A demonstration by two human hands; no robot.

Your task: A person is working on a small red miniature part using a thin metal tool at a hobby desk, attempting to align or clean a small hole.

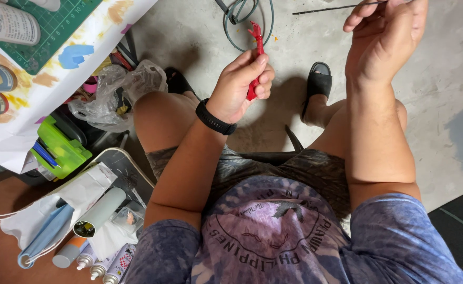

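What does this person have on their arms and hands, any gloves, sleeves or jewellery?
Both hands are bare, with no gloves or rings showing. The left hand has a black band, like a watch or fitness tracker, round its wrist. The right hand and its wrist carry nothing. Short sleeves of a blue and purple tie-dye shirt cover only the upper arms.

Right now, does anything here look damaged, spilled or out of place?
Nothing looks broken or spilled. The left hand grips a red plastic piece; the right hand pinches a thin dark rod. Spray cans lie tipped beside a crumpled clear bag.
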